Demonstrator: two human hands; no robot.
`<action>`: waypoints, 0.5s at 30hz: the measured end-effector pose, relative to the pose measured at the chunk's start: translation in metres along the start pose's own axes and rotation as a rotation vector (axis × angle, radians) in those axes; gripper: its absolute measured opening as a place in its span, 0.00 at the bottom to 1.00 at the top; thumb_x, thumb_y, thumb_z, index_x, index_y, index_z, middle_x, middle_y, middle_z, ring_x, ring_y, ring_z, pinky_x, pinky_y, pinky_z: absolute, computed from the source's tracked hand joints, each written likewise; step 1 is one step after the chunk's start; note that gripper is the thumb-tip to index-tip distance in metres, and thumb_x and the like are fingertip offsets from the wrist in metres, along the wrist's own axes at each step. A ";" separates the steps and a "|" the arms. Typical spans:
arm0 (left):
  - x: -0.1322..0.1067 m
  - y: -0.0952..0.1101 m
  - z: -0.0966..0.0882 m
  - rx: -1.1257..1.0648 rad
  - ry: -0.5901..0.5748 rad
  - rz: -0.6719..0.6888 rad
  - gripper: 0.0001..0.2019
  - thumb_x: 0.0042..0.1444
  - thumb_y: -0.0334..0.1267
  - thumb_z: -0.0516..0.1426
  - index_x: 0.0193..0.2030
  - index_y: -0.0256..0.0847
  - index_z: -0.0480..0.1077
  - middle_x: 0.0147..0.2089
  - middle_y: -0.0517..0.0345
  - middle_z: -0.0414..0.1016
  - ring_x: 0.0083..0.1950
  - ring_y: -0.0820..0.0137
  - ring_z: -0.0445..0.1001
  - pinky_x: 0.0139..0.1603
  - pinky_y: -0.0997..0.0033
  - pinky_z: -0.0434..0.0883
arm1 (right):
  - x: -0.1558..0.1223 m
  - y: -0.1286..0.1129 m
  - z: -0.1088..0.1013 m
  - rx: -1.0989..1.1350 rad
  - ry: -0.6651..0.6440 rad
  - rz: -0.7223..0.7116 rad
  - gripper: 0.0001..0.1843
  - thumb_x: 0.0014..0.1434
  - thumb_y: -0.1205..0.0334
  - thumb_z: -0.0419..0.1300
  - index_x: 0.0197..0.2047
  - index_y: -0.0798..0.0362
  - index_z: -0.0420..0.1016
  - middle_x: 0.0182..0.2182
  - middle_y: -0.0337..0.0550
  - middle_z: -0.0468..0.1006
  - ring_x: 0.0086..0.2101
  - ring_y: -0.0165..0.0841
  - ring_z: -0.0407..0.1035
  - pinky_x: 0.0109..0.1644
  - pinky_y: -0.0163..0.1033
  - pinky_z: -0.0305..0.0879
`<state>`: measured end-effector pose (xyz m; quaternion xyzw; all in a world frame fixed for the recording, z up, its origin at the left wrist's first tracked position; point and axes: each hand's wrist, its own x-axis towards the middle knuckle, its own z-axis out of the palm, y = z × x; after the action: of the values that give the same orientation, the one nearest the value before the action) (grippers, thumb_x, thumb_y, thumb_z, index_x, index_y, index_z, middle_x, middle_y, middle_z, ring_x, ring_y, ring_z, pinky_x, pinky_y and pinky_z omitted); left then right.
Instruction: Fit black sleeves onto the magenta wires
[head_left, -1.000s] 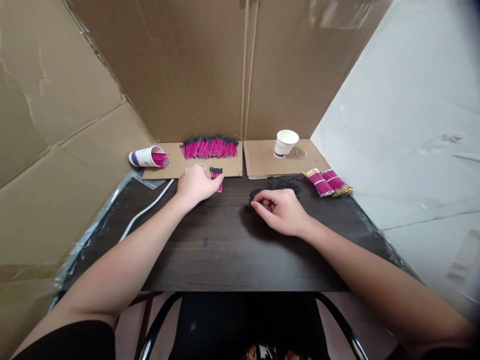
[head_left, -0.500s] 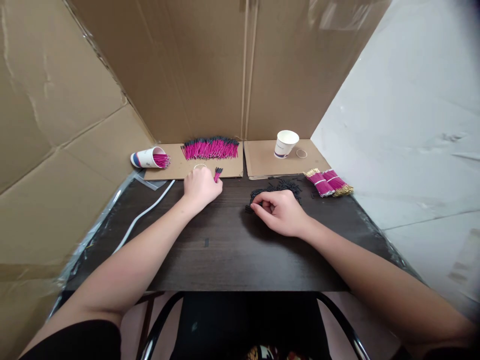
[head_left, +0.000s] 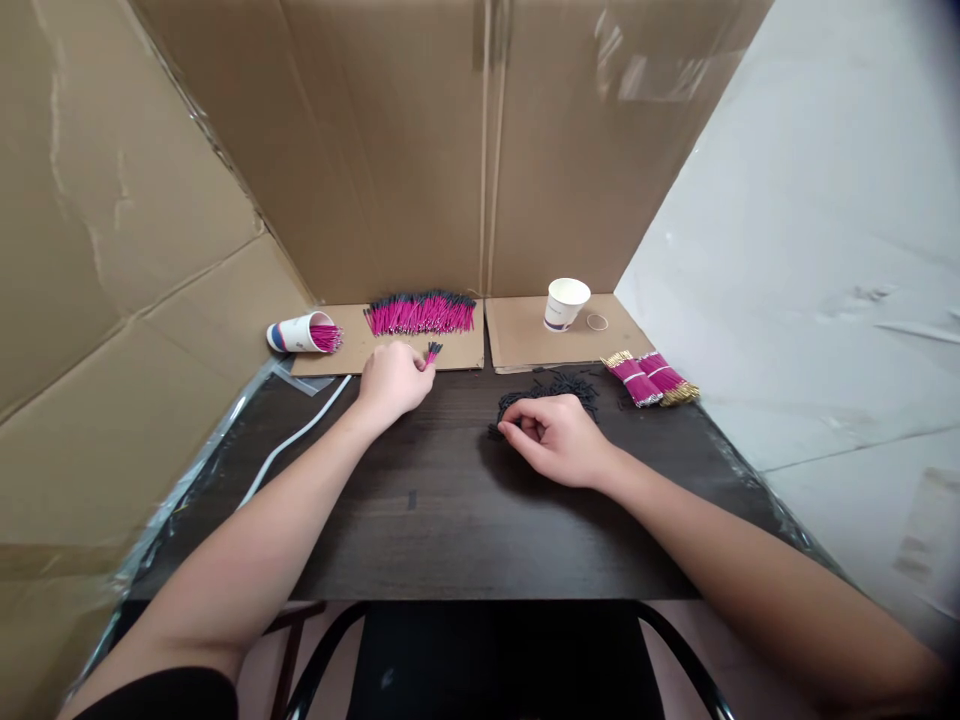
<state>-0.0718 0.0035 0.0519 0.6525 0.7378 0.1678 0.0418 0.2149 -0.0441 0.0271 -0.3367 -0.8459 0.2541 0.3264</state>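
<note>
While the left hand (head_left: pixel 390 380) has its grip closed on a small bunch of pink wires (head_left: pixel 432 352), pinched at the fingertips, that bunch sits well left of the upright paper cup (head_left: pixel 564 303) and nearer the person, at the front edge of a cardboard sheet (head_left: pixel 457 350). Nearer the person than the cup, and slightly left of it, the right hand (head_left: pixel 559 440) rests on the dark desk (head_left: pixel 450 520) with fingers curled together at the near edge of a pile of short black pieces (head_left: pixel 562 384); I cannot tell whether its grip holds one. Left of the cup lies a long row of pink wires (head_left: pixel 421 313), and far left a tipped cup (head_left: pixel 300 333) holding more. Just right of the cup lies a small ring (head_left: pixel 597 321), and right and nearer, two gold-tipped pink bundles (head_left: pixel 651 375).
</note>
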 end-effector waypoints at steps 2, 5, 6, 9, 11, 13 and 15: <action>0.007 -0.001 -0.007 -0.067 0.042 -0.001 0.12 0.64 0.45 0.65 0.33 0.45 0.87 0.39 0.45 0.88 0.48 0.47 0.86 0.58 0.49 0.79 | 0.000 0.000 0.000 -0.002 -0.005 -0.004 0.10 0.72 0.60 0.63 0.38 0.52 0.82 0.21 0.33 0.71 0.24 0.29 0.65 0.34 0.38 0.59; 0.025 -0.002 -0.018 -0.149 0.085 -0.043 0.13 0.64 0.47 0.66 0.31 0.45 0.87 0.36 0.45 0.87 0.45 0.48 0.86 0.60 0.49 0.78 | 0.000 -0.001 0.000 -0.001 -0.007 -0.008 0.10 0.72 0.60 0.63 0.38 0.52 0.82 0.22 0.33 0.71 0.24 0.29 0.65 0.34 0.38 0.59; 0.033 -0.002 -0.021 -0.162 0.096 -0.057 0.14 0.64 0.47 0.66 0.31 0.45 0.87 0.35 0.45 0.87 0.44 0.48 0.86 0.60 0.49 0.78 | 0.000 -0.001 0.000 -0.001 -0.006 -0.010 0.10 0.72 0.60 0.63 0.39 0.52 0.82 0.22 0.33 0.72 0.24 0.29 0.65 0.34 0.38 0.59; 0.063 0.001 -0.025 -0.159 0.153 -0.088 0.11 0.62 0.44 0.66 0.33 0.42 0.87 0.38 0.41 0.87 0.50 0.47 0.85 0.62 0.51 0.77 | 0.001 0.000 0.000 -0.006 -0.003 -0.006 0.09 0.72 0.61 0.63 0.39 0.52 0.82 0.22 0.34 0.72 0.24 0.29 0.65 0.34 0.38 0.59; 0.082 0.004 -0.024 -0.164 0.142 -0.112 0.10 0.62 0.43 0.66 0.35 0.40 0.87 0.40 0.38 0.87 0.51 0.47 0.84 0.62 0.52 0.76 | 0.002 0.001 0.000 -0.011 -0.001 0.000 0.09 0.72 0.61 0.63 0.39 0.52 0.83 0.22 0.33 0.72 0.24 0.29 0.65 0.34 0.38 0.59; 0.098 0.006 -0.020 -0.147 0.144 -0.152 0.11 0.62 0.43 0.66 0.39 0.39 0.87 0.43 0.36 0.87 0.52 0.46 0.84 0.62 0.51 0.76 | 0.002 0.002 -0.001 -0.014 0.001 0.005 0.09 0.72 0.61 0.63 0.39 0.52 0.82 0.22 0.33 0.71 0.25 0.30 0.65 0.34 0.38 0.59; 0.110 0.008 -0.014 -0.124 0.151 -0.195 0.11 0.60 0.43 0.66 0.44 0.39 0.87 0.49 0.35 0.87 0.56 0.45 0.83 0.63 0.49 0.76 | 0.003 0.003 -0.002 -0.015 0.004 0.008 0.09 0.72 0.61 0.63 0.39 0.52 0.82 0.21 0.33 0.71 0.25 0.30 0.65 0.35 0.38 0.59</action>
<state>-0.0841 0.1086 0.0846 0.5594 0.7870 0.2570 0.0424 0.2160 -0.0398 0.0273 -0.3430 -0.8459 0.2483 0.3244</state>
